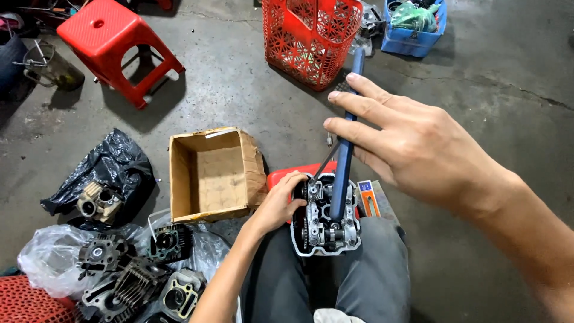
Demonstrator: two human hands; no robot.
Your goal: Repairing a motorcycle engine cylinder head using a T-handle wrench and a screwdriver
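Person is sitting on a low red seat (284,175) on a concrete floor (251,90), working on a motorcycle cylinder head (326,218) propped between the knees. Left hand (280,203) is gripping the head's left side, fingers curled over the sprocket edge, steadying it. Right hand (412,146) is pinching a long blue-handled wrench (345,161) between thumb and fingers, other fingers stretched out straight; the tool is standing nearly upright with its lower end seated down in the top of the head among the rocker parts. A thin metal rod (326,160) is slanting from the right fingers toward the head's top edge; can't tell what it is.

Progress, judging: the head is sitting with cover off, valve gear exposed, cam sprocket still mounted on its left side, so work looks mid-way, a fastener on top being turned. Can't tell whether loosening or tightening. Nothing visibly removed lying just beside the head.

Around: an orange-and-blue small box (368,198) is lying just right of the head. An open cardboard box (216,173) is standing to the left, apparently bare inside. Further left, another cylinder head on a black plastic bag (116,161), and more engine cylinders and heads (140,278) on clear plastic. Far side: red plastic stool (116,45), red mesh basket (311,36), blue crate (412,33).
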